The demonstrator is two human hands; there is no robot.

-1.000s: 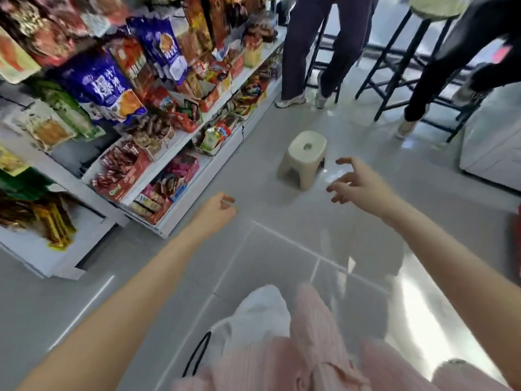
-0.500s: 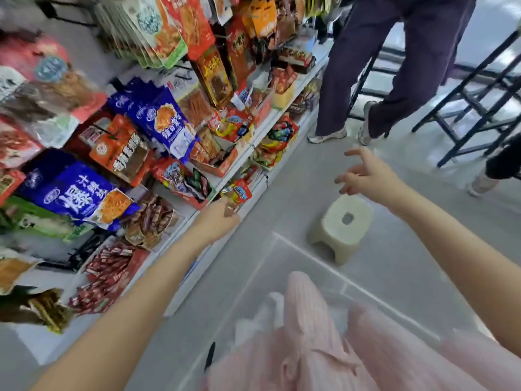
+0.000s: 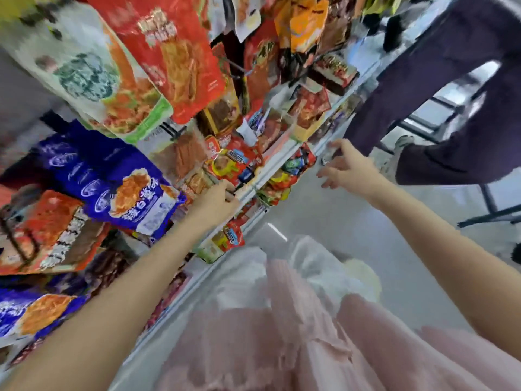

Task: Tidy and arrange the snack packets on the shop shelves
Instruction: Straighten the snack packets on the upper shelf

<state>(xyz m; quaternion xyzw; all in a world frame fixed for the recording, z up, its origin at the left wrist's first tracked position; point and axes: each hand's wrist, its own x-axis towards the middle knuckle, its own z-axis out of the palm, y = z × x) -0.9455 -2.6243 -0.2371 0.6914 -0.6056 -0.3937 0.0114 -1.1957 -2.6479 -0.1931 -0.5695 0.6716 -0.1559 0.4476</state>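
My left hand [image 3: 217, 203] curls at the shelf [image 3: 277, 160] edge (grip unclear); right hand [image 3: 345, 169] spread: I'd steady packets [image 3: 234, 162] first.

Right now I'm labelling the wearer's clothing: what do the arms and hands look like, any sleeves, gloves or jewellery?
Both forearms are bare, with no sleeves in view. The left hand and right hand wear no gloves, and no rings, watch or bracelets are visible. Below them is a pale pink pleated garment.
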